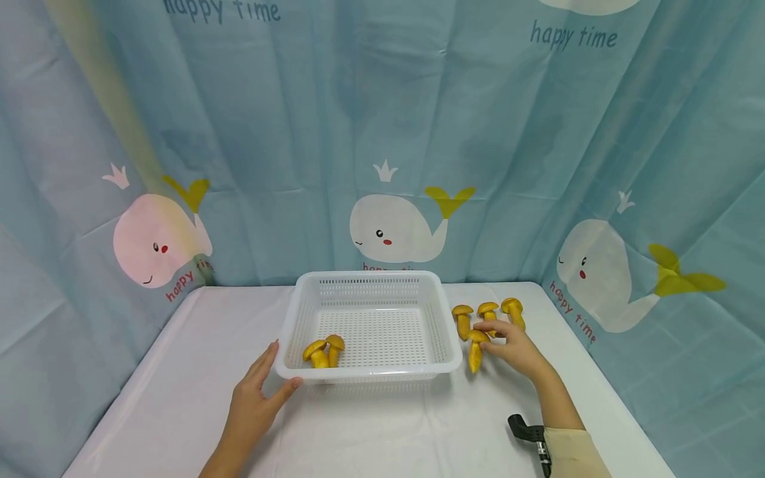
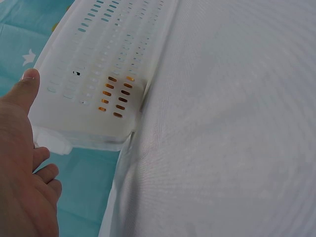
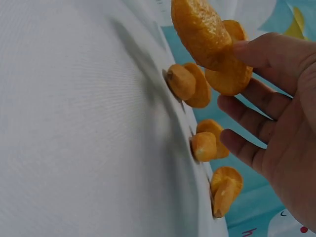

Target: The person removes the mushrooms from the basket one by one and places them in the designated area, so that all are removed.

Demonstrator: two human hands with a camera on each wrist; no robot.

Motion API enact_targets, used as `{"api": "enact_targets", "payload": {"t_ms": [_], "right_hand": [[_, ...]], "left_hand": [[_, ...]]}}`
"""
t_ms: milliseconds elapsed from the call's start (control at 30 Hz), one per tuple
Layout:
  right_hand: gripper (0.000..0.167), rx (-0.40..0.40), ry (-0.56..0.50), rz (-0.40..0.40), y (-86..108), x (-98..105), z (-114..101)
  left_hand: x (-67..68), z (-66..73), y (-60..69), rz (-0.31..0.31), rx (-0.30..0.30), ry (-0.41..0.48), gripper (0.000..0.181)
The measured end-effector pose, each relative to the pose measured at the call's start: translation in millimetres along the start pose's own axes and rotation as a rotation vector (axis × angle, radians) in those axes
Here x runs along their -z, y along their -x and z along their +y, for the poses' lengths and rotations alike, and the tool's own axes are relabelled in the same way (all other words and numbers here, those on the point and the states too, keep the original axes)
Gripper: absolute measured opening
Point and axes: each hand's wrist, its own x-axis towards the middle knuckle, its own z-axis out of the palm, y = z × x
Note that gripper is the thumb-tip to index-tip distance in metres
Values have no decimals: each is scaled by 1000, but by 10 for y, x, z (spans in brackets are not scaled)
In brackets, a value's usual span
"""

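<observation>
A white perforated basket (image 1: 370, 372) stands at the table's middle, two yellow mushrooms (image 1: 319, 358) in its near left corner. My left hand (image 1: 251, 405) rests at that corner, thumb and fingers spread against the rim; in the left wrist view the hand (image 2: 24, 163) is beside the basket wall (image 2: 84, 123). My right hand (image 1: 514, 348) pinches a mushroom (image 1: 475, 352) by its cap, right of the basket. In the right wrist view the hand (image 3: 281, 108) holds this mushroom (image 3: 202, 34) between thumb and fingers, above the cloth. Three other mushrooms (image 3: 187, 84) lie beyond.
Three mushrooms (image 1: 463, 321) lie in a row right of the basket, near the table's back edge. A white cloth (image 1: 358, 438) covers the table. A blue curtain (image 1: 287, 166) with whales hangs behind and at both sides. A black device (image 1: 526, 430) is at my right wrist.
</observation>
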Motion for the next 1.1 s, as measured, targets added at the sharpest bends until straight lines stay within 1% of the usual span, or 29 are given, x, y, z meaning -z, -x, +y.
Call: {"api": "enact_targets", "payload": {"t_ms": [133, 233, 500, 700, 900, 1100], "right_hand": [[38, 26, 10, -3, -13, -37, 33], [36, 28, 14, -11, -18, -54, 45], [36, -61, 32, -45, -24, -80, 62], [35, -76, 31, -64, -32, -102, 105], [34, -98, 40, -78, -32, -122, 121], [33, -121, 49, -86, -33, -134, 131]], "left_hand": [[5, 0, -3, 0, -2, 2, 90], [3, -4, -6, 2, -8, 6, 90], [7, -4, -3, 4, -9, -5, 91], [5, -3, 2, -1, -9, -5, 90], [1, -15, 1, -16, 7, -3, 91], [2, -16, 2, -14, 9, -4, 91]]}}
